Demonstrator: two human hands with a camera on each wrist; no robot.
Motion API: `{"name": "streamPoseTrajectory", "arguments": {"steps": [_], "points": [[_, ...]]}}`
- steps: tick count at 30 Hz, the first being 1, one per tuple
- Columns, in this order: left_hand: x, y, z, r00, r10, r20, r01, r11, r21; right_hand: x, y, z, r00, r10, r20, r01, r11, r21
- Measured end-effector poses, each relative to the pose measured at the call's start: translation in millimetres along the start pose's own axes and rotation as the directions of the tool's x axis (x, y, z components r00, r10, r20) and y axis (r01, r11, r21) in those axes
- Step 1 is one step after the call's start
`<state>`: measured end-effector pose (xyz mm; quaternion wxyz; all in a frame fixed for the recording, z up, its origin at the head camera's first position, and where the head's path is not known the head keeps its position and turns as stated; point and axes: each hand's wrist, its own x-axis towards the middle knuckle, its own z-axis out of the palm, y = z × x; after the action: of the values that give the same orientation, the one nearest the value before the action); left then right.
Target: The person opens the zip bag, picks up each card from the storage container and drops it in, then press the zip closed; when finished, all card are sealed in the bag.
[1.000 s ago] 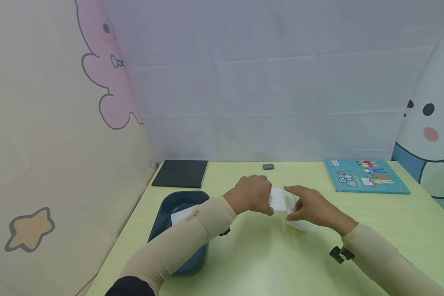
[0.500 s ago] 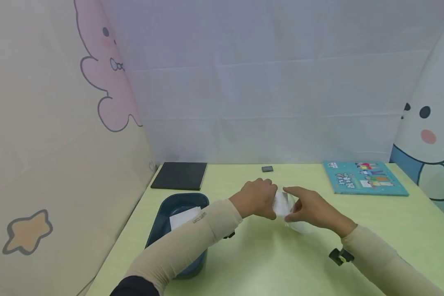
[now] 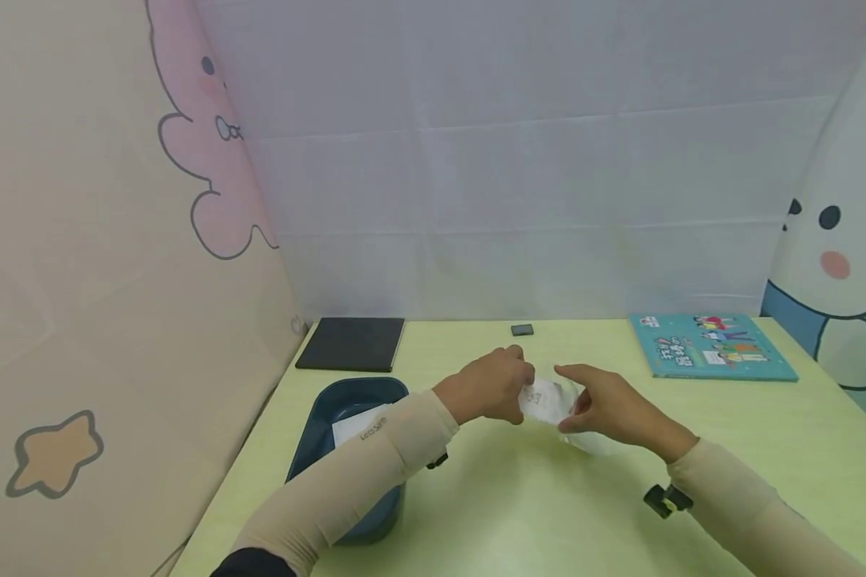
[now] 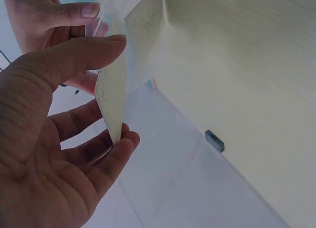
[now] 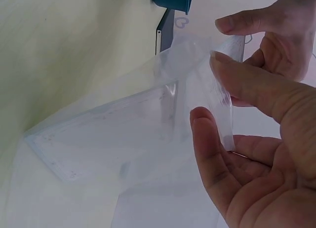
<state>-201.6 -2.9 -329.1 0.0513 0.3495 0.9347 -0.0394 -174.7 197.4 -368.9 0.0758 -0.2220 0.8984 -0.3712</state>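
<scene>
My left hand [image 3: 492, 386] holds a bent white card [image 4: 111, 92] between its thumb and fingertips. The card's far end reaches into the mouth of a clear plastic sleeve [image 3: 593, 443]. With thumb and fingers, my right hand [image 3: 609, 407] grips the sleeve close to its mouth. Through the film in the right wrist view, a white sheet [image 5: 106, 127] shows inside the sleeve [image 5: 133, 82]. Both hands are raised over the table, close together, with the card and sleeve between them.
A dark blue tray [image 3: 329, 394] holding a white paper [image 3: 354, 423] sits under my left forearm. Behind it lies a black notebook [image 3: 350, 344]. A small dark grey block [image 3: 522, 329] is at the table's back edge, and a teal picture book [image 3: 714, 347] at back right.
My left hand moved right toward the sleeve with the card, then slightly back left. The card now looks more bent. My right hand stayed almost in place.
</scene>
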Motion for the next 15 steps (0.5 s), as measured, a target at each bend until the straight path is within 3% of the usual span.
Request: {"name": "streamPoseTrajectory", "arguments": {"steps": [9,15], "points": [[3.0,9.0,-1.3,1.0,-0.009,-0.003,0.009,1.0,-0.008,-1.5,-3.6,3.4,0.998,-0.06,0.026,0.061,0.998,-0.004],[0.0,9.8,3.1,0.999,-0.014,-0.039,0.016,0.999,0.039,-0.3,-5.8,-2.0,1.0,-0.027,0.001,0.027,1.0,-0.013]]}}
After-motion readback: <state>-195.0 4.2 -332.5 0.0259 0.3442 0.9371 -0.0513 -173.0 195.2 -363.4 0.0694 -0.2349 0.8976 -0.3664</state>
